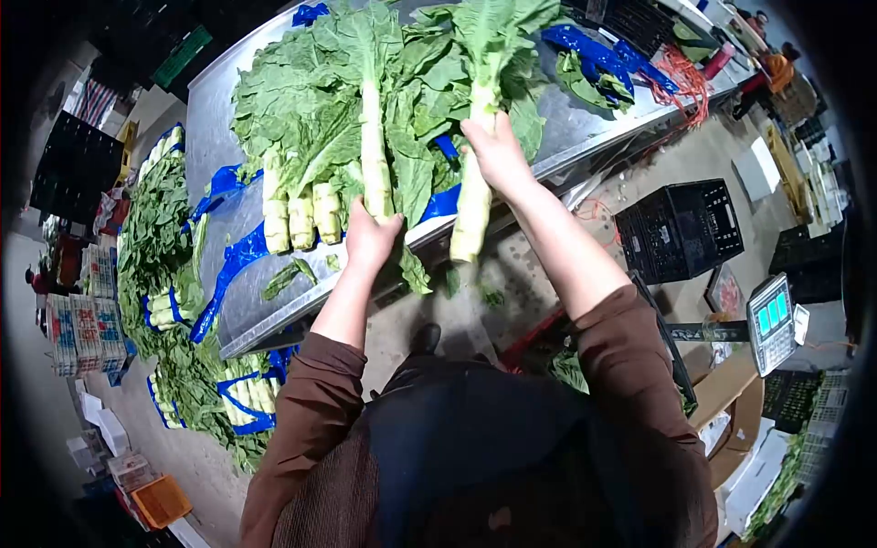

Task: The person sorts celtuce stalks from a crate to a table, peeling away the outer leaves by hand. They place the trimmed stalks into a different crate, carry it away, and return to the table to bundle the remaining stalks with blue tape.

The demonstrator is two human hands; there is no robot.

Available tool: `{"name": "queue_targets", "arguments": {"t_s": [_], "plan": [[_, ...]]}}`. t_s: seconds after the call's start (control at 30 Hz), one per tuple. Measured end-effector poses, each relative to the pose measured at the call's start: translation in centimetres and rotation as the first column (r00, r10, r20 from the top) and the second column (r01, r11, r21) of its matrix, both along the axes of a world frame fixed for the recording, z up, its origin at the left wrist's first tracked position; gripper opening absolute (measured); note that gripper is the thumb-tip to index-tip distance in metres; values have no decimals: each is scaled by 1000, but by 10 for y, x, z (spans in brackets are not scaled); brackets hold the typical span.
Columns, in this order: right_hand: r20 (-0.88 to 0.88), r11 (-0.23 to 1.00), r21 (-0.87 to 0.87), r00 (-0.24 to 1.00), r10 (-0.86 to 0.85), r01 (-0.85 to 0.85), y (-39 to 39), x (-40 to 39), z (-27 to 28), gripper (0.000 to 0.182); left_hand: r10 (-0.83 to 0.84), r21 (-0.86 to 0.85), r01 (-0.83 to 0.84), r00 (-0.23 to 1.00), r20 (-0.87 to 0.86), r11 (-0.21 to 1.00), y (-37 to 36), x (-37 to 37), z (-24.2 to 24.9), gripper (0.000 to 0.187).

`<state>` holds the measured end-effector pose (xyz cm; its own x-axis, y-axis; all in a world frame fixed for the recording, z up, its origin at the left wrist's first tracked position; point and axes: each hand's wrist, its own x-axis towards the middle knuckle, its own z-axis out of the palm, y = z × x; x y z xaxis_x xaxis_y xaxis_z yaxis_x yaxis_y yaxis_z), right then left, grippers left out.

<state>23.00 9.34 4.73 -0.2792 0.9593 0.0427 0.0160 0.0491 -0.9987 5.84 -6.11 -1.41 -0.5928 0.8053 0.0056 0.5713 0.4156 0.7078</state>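
Several leafy stalks (275, 205) lie side by side on a metal table (265, 321), their pale cut ends toward me. My left hand (370, 239) is closed round the lower end of a long pale stalk (373, 146) beside them. Farther right, my right hand (498, 157) grips a thicker stalk (472, 215), whose lower end sticks out past the table edge. Blue tape (239, 260) runs over the table left of the stalks, and more of it shows between my hands. Loose leaves (289, 277) are near the front edge.
Bundles of stalks bound with blue tape (247, 402) are on the floor at left. A black crate (681, 230) stands right of the table, near a scale (773, 324). Blue tape (585, 53) and reddish string (681, 84) lie at the table's right end.
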Motion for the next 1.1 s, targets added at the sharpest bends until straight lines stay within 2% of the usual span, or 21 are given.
{"name": "queue_targets", "arguments": {"t_s": [0.03, 0.07, 0.1, 0.13, 0.2, 0.27, 0.33, 0.4, 0.43, 0.5, 0.53, 0.6, 0.63, 0.7, 0.73, 0.8, 0.83, 0.9, 0.93, 1.03, 1.1], "plan": [[148, 989, 129, 985, -84, 65, 15, -21, -1, 61, -76, -12, 79, 985, 158, 997, 0, -10, 2, 63], [278, 958, 263, 943, -185, 111, 25, -39, -4, 68, -58, 16, 56, 982, 178, 998, -1, -17, 4, 60], [350, 973, 207, 922, -168, 99, 27, -51, 8, 72, -44, 44, 35, 979, 198, 998, -4, -22, 14, 58], [459, 967, 233, 864, -205, 105, 36, -63, 2, 71, -67, 108, 22, 897, 437, 994, -7, -31, 21, 56], [687, 979, 199, 706, -171, 42, 50, -75, -6, 67, -114, 214, -15, 810, 575, 977, -14, -52, 35, 56], [794, 968, 251, 578, -189, -28, 61, -79, -38, 65, -183, 295, -38, 707, 683, 955, -21, -63, 55, 55], [778, 967, 255, 589, -219, 24, 54, -83, -34, 63, -272, 367, -72, 544, 794, 927, -31, -73, 69, 52], [803, 930, 367, 513, -304, -24, 43, -79, -18, 62, -317, 389, -55, 479, 819, 920, -42, -71, 82, 53], [707, 900, 436, 616, -347, 7, 34, -78, -6, 67, -333, 408, -33, 521, 786, 912, -44, -67, 87, 59], [459, 942, 336, 873, -167, 3, 22, -79, 14, 76, -245, 338, 34, 755, 608, 941, -46, -54, 91, 72], [-12, 986, 61, 987, 158, -157, 16, -80, 27, 83, -293, 354, 122, 826, 481, 927, -45, -44, 95, 75], [-463, 936, -232, 876, 133, -264, -10, -72, 76, 80, -364, 364, 213, 831, 420, 907, -44, -22, 88, 78], [-641, 912, -143, 739, 209, -383, -15, -62, 92, 74, -418, 378, 278, 832, 364, 883, -45, -9, 80, 78], [-716, 939, -34, 664, 216, -342, -15, -35, 106, 67, -520, 355, 418, 811, 270, 836, -49, 20, 65, 81], [-705, 967, -108, 703, 89, -230, -20, -17, 116, 52, -575, 336, 490, 786, 229, 804, -54, 38, 67, 83], [-636, 968, -224, 770, -54, -117, -23, 30, 107, 41, -695, 294, 631, 624, 357, 718, -58, 69, 77, 82], [-556, 987, -162, 824, -111, 24, -25, 51, 90, 33, -717, 375, 649, 402, 569, 662, -60, 82, 63, 77], [-493, 982, -178, 858, -144, 62, -51, 105, 76, 34, -794, 312, 816, 264, 548, 487, -58, 97, 46, 74], [-500, 988, -146, 857, -122, 56, -63, 131, 57, 32, -803, 313, 826, 251, 541, 469, -62, 111, 57, 73], [-117, 974, -123, 971, -207, 193, -138, 219, 33, 34, -664, 387, 728, 125, 737, 567, -71, 154, 54, 73], [99, 969, -142, 977, -189, 202, -189, 277, 2, 38, -670, 386, 713, 158, 725, 586, -71, 179, 43, 74]]}}
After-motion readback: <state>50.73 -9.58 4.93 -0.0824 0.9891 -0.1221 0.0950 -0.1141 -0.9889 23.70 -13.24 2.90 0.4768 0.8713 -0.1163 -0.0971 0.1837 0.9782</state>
